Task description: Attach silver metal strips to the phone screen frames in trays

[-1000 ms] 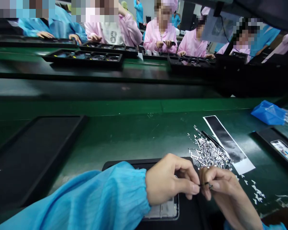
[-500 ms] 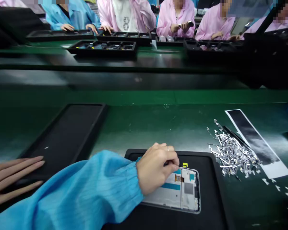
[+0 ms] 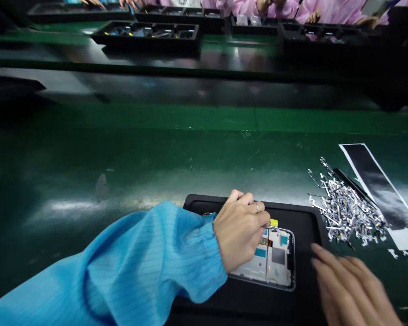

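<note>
My left hand (image 3: 243, 231), in a blue sleeve, is closed over the upper edge of an opened phone body (image 3: 260, 265). Its fingertips are hidden, so I cannot make out what they pinch. The phone is silver, with teal patches, a grey square and a brown flex cable, and lies in a black tray (image 3: 306, 235). A yellow tab (image 3: 274, 222) pokes out at its upper edge, just beyond the fingers. Blurred by motion, my right hand (image 3: 353, 287) is over the tray's right side, fingers stretched out and apart from the phone.
Right of the tray lies a heap of small silvery strips (image 3: 353, 213), beside a black sheet with white edges (image 3: 382, 190). Beyond the green bench (image 3: 139, 154), divided black trays (image 3: 149, 43) stand in a row. Co-workers in pink (image 3: 333, 11) and blue sit there.
The long black tray at the left and the hand beside it are gone from there. My right hand has appeared at lower right. The view has tilted down; my left hand stays at the phone.
</note>
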Available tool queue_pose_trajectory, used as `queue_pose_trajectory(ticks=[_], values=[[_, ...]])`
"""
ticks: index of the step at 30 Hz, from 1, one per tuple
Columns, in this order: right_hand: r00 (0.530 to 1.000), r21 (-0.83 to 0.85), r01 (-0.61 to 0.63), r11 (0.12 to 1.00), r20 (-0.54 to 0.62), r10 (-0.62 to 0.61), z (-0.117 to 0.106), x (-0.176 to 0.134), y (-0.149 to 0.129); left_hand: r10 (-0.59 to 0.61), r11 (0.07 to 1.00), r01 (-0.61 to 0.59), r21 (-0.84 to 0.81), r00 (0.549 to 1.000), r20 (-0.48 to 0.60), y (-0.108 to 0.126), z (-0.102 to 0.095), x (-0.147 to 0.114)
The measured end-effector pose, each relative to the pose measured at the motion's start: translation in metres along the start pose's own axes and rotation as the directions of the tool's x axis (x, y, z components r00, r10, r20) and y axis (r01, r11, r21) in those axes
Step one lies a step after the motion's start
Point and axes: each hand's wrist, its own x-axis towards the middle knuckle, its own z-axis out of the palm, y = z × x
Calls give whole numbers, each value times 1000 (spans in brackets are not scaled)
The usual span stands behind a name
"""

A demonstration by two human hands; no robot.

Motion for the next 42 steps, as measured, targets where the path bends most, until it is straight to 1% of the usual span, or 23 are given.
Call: queue_pose_trajectory(ticks=[1,3,5,8,11,16,20,23,27,32,36,42], values=[[990,-79,135,988,44,-132,4,10,-9,7,1000,-7,11,1000,1,-1,0,0],[951,-207,305,929,112,-287,11,27,-22,22,1000,-22,22,1000,7,-2,0,0],[933,-268,356,895,149,-327,16,36,-28,32,999,-32,14,999,14,-3,0,1],[927,-278,367,888,189,-324,18,38,-30,44,999,-44,1,999,29,-5,-1,2],[931,-275,352,895,205,-303,19,38,-30,51,998,-52,30,998,28,-5,0,2],[931,-282,348,894,217,-294,20,40,-31,65,997,-64,49,997,-34,-6,4,1],[925,-275,359,892,235,-300,21,38,-31,85,996,-84,24,992,-89,-8,7,-1],[921,-275,369,888,241,-308,21,38,-31,92,996,-91,9,990,-108,-9,8,-1],[915,-281,380,881,252,-314,22,40,-31,96,995,-94,27,990,-107,-9,9,-2],[923,-296,362,884,244,-297,21,42,-32,114,993,-108,56,986,-119,-9,10,-1],[925,-296,363,884,231,-302,21,41,-32,124,992,-120,38,985,-123,-9,11,-1],[923,-278,366,888,231,-308,21,38,-31,103,995,-102,16,991,-85,-10,9,0]])
